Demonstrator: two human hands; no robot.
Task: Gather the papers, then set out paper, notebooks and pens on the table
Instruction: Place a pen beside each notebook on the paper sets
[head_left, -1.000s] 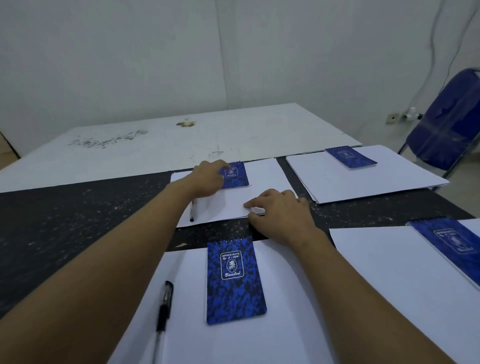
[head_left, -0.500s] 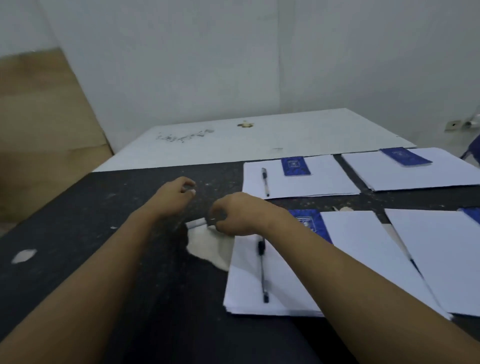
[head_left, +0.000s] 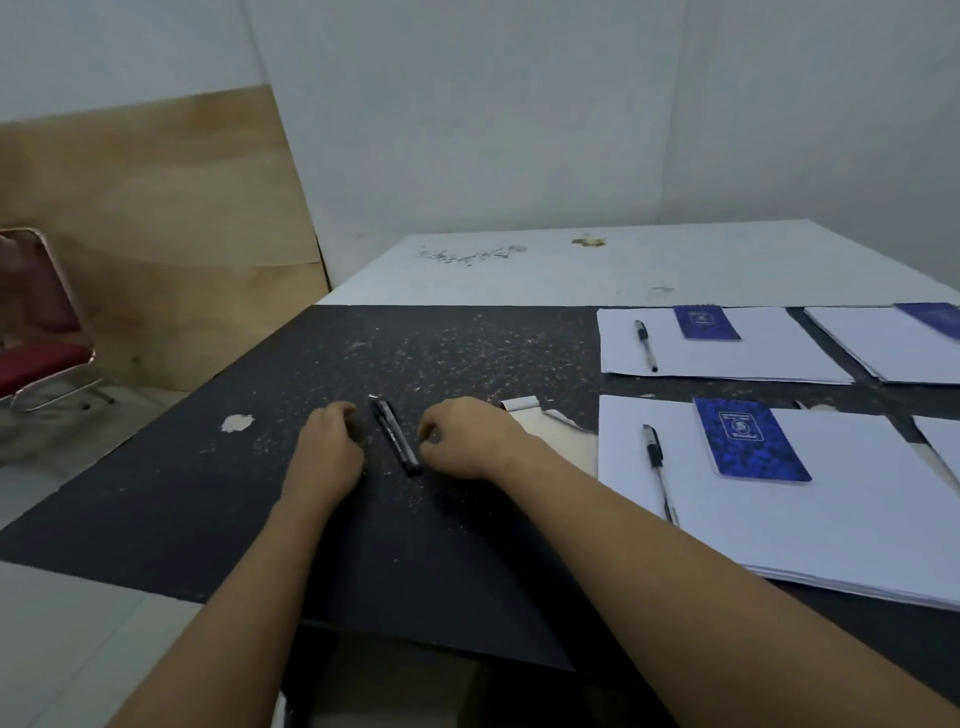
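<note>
Blue notebook (head_left: 750, 439), white cover label (head_left: 736, 425) unreadable

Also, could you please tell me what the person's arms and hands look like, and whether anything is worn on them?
The left forearm and right forearm are bare to the frame's edge, no sleeve in view. The left hand and right hand are bare too: no glove, watch, bracelet or ring shows on the sides facing the camera.
</note>
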